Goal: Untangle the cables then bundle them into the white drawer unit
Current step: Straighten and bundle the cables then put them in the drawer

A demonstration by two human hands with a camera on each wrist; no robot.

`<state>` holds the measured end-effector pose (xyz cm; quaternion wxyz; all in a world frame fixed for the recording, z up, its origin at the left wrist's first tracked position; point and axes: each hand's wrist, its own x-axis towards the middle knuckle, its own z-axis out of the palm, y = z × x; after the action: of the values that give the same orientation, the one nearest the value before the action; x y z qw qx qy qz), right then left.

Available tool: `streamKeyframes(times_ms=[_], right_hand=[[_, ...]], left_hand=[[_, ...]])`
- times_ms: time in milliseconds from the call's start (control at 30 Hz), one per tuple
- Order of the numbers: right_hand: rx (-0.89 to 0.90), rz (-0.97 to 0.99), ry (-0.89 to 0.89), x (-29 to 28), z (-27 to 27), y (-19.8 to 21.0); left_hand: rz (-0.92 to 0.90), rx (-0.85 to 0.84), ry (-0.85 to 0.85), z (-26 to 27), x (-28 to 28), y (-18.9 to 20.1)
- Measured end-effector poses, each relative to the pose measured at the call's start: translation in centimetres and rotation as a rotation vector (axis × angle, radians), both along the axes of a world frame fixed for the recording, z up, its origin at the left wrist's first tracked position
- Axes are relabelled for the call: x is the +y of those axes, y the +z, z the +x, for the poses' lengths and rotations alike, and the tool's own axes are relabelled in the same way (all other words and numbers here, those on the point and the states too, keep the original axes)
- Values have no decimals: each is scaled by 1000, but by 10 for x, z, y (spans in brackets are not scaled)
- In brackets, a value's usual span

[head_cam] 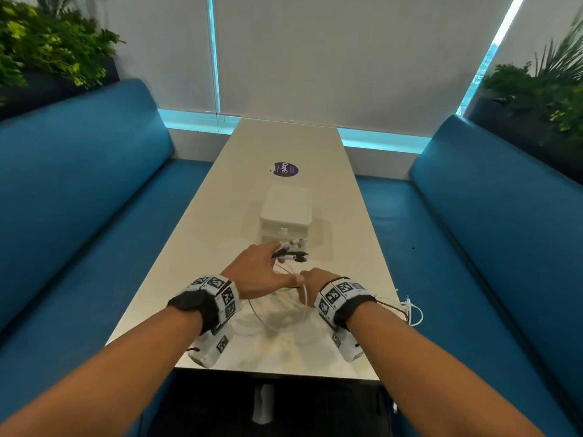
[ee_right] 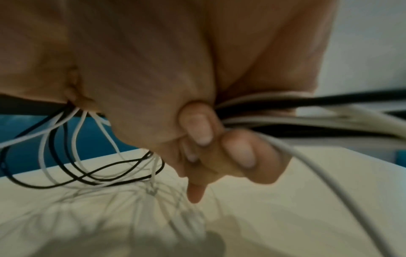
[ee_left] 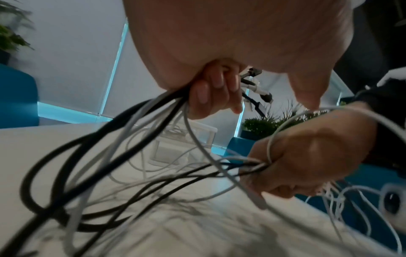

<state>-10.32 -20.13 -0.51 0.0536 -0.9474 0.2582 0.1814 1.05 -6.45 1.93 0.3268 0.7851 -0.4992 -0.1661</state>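
- Both my forearms reach forward, bare, wrists close together, each with a black strap carrying a block of black-and-white markers.
- My left hand [head_cam: 256,269] lies furthest forward, back turned up; its fingers [ee_left: 216,90] are curled around a gathered bunch of black and white cables [ee_left: 140,121], and their plug ends stick out past my fingertips.
- My right hand [head_cam: 317,280] sits just beside the left and nearer me, closed into a fist around the same cables; the thumb [ee_right: 197,125] presses them against the curled fingers.
- Loops of cable hang below both fists.
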Motion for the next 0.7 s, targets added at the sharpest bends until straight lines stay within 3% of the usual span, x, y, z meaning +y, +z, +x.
streamKeyframes(times_ms=[133, 233, 333, 467, 700], right_hand=[[95, -90, -14, 3, -5, -8], [34, 3, -39, 3, -3, -6], [-20, 176, -55, -1, 2, -4], [-53, 104, -9, -4, -7, -9], [-151, 218, 67, -6, -12, -6]], left_hand=[[-180, 112, 121, -2, -3, 22], [-116, 192, -43, -10, -8, 27], [70, 134, -119, -17, -16, 11], [254, 46, -125, -8, -19, -6], [282, -155, -116, -8, -28, -18]])
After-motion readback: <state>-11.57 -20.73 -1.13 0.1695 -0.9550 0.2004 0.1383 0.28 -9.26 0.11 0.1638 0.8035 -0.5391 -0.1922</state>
